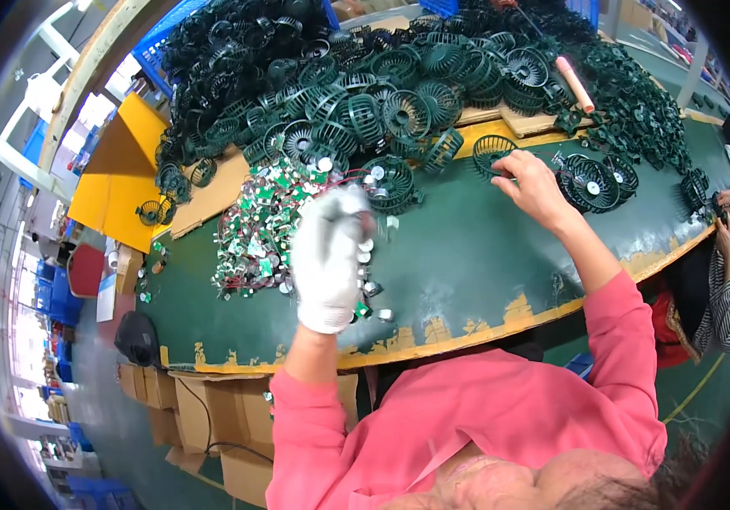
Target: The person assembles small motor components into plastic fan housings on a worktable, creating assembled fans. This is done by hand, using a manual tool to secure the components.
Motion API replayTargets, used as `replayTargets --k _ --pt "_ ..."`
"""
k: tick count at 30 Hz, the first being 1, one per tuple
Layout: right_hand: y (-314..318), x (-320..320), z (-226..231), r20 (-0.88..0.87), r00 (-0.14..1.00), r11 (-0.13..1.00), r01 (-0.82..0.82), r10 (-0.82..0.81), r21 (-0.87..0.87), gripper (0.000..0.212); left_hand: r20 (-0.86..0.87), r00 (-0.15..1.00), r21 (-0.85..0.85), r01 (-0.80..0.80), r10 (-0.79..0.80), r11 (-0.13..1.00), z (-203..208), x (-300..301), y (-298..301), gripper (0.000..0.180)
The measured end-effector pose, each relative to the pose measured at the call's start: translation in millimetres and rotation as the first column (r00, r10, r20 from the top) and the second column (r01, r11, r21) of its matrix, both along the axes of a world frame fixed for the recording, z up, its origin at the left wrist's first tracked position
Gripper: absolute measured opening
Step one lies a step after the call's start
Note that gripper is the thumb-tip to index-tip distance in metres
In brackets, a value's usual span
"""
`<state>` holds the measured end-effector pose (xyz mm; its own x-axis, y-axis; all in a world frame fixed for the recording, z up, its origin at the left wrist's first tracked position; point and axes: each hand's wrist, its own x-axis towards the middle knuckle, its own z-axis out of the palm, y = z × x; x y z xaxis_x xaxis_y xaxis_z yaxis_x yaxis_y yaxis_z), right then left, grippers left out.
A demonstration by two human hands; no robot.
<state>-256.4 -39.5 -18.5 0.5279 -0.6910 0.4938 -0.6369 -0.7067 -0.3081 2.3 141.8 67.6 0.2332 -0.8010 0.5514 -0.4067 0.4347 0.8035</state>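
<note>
My left hand [329,251], in a white glove, is above the right side of a heap of small green-and-white circuit boards [254,225] with red wires. Motion smears its fingers, so whatever they hold is unclear. Just beyond them lies a dark green slatted plastic cage [394,185] with a thin red wire and a white disc near its rim. My bare right hand [533,189] has thumb and fingers closed at the near right rim of another round green slatted cage [491,153]. To its right sit cages with white round centres [591,187].
A large pile of green cages [365,102] spans the table's far side. Small green plastic parts [637,119] and a pink-handled tool [575,83] are at far right. A yellow board [118,166] stands at left. Another person's hands [727,212] work at the right edge.
</note>
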Motion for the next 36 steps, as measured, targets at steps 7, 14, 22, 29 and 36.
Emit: replayTargets --k 7,14,22,29,36 --pt "-20.0 17.4 -39.0 -0.117 0.987 0.986 0.092 -0.108 -0.14 0.04 -0.181 0.982 -0.512 -0.056 -0.044 0.857 91.9 -9.4 -10.5 0.04" --pt "-17.4 9.3 -37.7 -0.068 0.995 0.977 0.051 -0.067 -0.207 0.016 0.147 0.988 -0.19 -0.016 0.045 0.982 30.6 -15.6 -0.7 0.027" --pt "89.6 -21.0 -4.3 -0.054 0.849 0.851 -0.523 0.526 0.05 0.022 0.206 0.977 -0.008 0.063 -0.06 0.998 -34.2 -15.8 37.2 0.026" --pt "86.4 -30.5 -25.9 -0.018 0.882 0.879 -0.469 0.472 0.086 0.003 -0.285 0.952 0.513 0.252 -0.113 0.821 -50.3 -45.3 38.4 0.026" --pt "92.7 -23.1 -11.1 0.18 0.891 0.889 -0.44 0.416 0.124 0.036 -0.143 0.978 0.523 0.204 -0.151 0.828 -87.1 -58.8 33.7 0.037"
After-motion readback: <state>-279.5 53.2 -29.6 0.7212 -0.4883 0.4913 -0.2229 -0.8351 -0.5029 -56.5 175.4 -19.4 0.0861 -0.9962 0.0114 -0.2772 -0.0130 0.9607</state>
